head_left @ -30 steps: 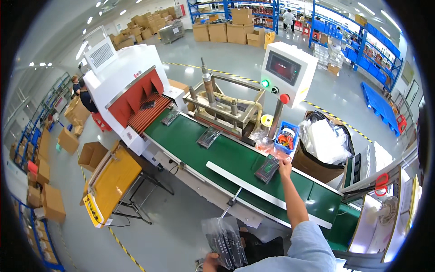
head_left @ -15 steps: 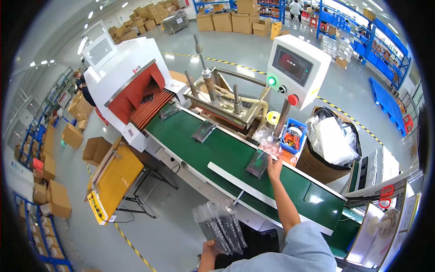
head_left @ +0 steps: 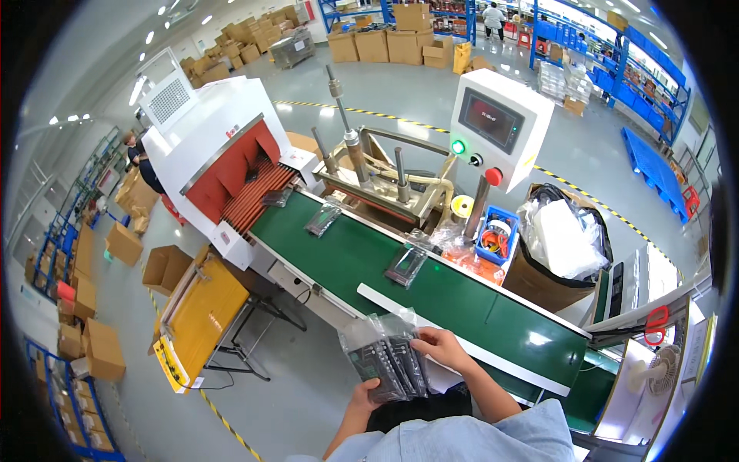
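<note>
A bunch of dark, flat items in clear plastic bags (head_left: 385, 366) is held in front of my body, just off the near edge of the conveyor. My left hand (head_left: 368, 394) is closed round its lower left side, thumb on top. At the upper right side, my right hand (head_left: 440, 346) has its fingers closed on one of the bagged items. On the green conveyor belt (head_left: 485, 308) lies a similar bagged item (head_left: 406, 264), with another bagged item (head_left: 322, 219) farther left. A third bagged item (head_left: 276, 198) is by the rollers at the tunnel mouth.
A white tunnel machine (head_left: 212, 131) with red curtain strips stands at the belt's far left end. Behind the belt are a control box (head_left: 504, 127), a blue bin (head_left: 499, 233) and a waste bag (head_left: 566, 239). A white guide rail (head_left: 454, 339) crosses the near belt side.
My right hand has left the bagged item on the belt and come back to the bunch in my left hand. The bunch is raised; the items on the belt have shifted left toward the tunnel.
</note>
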Action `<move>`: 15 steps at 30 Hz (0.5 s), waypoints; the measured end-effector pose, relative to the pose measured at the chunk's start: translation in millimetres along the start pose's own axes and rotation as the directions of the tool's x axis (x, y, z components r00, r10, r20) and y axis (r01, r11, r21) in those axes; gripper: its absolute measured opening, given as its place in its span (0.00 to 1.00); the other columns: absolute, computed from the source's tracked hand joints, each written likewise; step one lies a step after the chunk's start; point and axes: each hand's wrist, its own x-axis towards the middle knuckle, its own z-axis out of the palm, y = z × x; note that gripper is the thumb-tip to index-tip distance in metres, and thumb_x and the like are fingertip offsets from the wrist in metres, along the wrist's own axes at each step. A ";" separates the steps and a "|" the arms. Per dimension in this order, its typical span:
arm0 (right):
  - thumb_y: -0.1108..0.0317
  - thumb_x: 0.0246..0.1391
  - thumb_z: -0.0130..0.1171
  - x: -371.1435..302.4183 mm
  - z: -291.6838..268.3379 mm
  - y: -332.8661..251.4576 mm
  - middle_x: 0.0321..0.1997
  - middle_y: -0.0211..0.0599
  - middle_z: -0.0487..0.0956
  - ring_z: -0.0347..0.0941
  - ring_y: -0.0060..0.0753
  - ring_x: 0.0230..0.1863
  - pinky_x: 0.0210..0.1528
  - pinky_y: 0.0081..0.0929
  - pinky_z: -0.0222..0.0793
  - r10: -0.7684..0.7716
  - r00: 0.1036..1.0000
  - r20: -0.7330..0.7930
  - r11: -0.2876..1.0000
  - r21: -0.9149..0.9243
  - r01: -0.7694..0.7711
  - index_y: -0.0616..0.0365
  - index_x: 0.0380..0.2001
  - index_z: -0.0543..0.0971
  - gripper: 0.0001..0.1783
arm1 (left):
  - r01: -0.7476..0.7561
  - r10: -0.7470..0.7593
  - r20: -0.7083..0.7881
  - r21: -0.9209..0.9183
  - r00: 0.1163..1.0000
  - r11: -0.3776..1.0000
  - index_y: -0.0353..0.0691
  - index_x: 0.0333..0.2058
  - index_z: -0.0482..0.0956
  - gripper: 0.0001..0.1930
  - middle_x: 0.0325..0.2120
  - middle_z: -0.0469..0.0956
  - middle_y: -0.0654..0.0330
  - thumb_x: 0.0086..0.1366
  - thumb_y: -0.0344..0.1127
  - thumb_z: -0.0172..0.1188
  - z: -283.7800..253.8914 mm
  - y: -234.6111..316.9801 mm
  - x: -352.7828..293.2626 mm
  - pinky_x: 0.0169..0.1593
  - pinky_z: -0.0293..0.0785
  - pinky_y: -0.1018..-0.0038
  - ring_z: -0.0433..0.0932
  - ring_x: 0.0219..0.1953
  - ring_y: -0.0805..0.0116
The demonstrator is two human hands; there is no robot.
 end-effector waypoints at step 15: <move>0.67 0.49 0.57 -12.0 -43.4 14.9 0.30 0.26 0.75 0.67 0.16 0.33 0.37 0.17 0.61 0.149 0.862 -0.484 0.886 0.452 0.101 0.62 0.32 0.78 0.10 | 0.079 -0.079 -0.002 0.041 0.997 0.996 0.33 0.46 0.68 0.26 0.42 0.74 0.47 0.44 0.29 0.58 46.5 7.0 50.2 0.50 0.67 0.49 0.74 0.43 0.46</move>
